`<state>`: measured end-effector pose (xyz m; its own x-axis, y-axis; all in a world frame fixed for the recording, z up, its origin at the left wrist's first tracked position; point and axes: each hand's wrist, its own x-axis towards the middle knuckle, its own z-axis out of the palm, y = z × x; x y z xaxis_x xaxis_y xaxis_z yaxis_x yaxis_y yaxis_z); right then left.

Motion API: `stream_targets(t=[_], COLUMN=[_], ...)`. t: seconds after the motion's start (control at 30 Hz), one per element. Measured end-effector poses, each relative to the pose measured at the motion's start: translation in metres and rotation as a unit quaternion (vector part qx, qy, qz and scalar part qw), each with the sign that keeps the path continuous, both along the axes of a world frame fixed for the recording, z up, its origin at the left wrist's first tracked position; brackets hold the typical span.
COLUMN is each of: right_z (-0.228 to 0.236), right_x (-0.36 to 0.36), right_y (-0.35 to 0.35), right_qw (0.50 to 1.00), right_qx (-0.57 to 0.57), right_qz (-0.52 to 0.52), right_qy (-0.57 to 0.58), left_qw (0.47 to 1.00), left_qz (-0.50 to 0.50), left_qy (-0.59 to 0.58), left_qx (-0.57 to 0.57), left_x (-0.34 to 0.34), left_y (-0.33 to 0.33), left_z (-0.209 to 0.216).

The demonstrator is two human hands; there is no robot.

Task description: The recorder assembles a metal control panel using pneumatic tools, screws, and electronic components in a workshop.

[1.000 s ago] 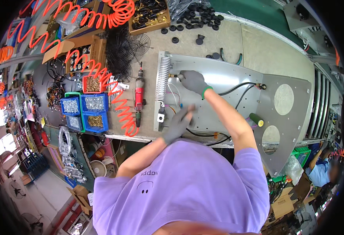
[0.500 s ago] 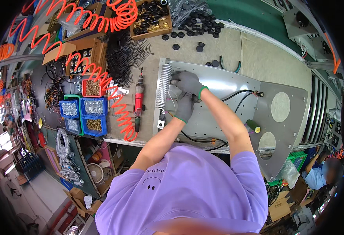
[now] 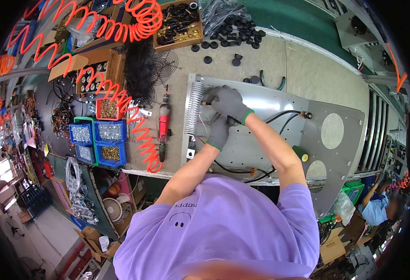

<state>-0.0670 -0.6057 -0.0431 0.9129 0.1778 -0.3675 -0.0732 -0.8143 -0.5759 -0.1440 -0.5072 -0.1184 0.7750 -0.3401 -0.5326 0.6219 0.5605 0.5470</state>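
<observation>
Both my hands wear grey gloves with green cuffs and work close together over a grey sheet-metal panel. My left hand is closed round a black cable, which passes by my right wrist toward a fitting at the panel's bend. Just above it, my right hand has its fingers curled together, pointing left; a small part shows at its fingertips, too hidden to name. A long metal coil spring lies along the panel's left edge, beside my fingertips. A thin pale wire loops near the spring.
A red power screwdriver lies left of the panel. Farther left are blue bins of screws and an orange coiled hose. Black caps and pliers lie beyond the panel. A green roll sits on its right.
My right hand has shifted slightly right and down, its fingers drawn a little away from the spring. My left hand stays low beside it, with the black cable now showing between them.
</observation>
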Motion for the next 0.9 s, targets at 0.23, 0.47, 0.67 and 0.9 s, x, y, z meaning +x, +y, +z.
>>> stream_targets(t=[0.23, 0.47, 0.67, 0.9], right_z=[-0.036, -0.014, -0.015, -0.013], right_x=[0.015, 0.002, 0.012, 0.005], right_y=[-0.002, 0.021, 0.018, 0.016], right_qw=[0.994, 0.973, 0.998, 0.995], right_qx=[0.051, -0.156, -0.031, -0.08], right_qz=[0.018, 0.066, 0.052, 0.038], right_qy=[0.099, -0.157, 0.031, -0.054], left_qw=[0.999, 0.998, 0.957, 0.999], left_qz=[-0.031, 0.052, -0.081, -0.001], left_qy=[-0.011, 0.041, -0.218, -0.007], left_qx=[0.012, 0.022, 0.175, 0.033], left_x=[0.001, -0.003, -0.01, -0.005], left_y=[-0.003, -0.005, 0.01, 0.002], left_z=[0.001, -0.011, -0.053, -0.022])
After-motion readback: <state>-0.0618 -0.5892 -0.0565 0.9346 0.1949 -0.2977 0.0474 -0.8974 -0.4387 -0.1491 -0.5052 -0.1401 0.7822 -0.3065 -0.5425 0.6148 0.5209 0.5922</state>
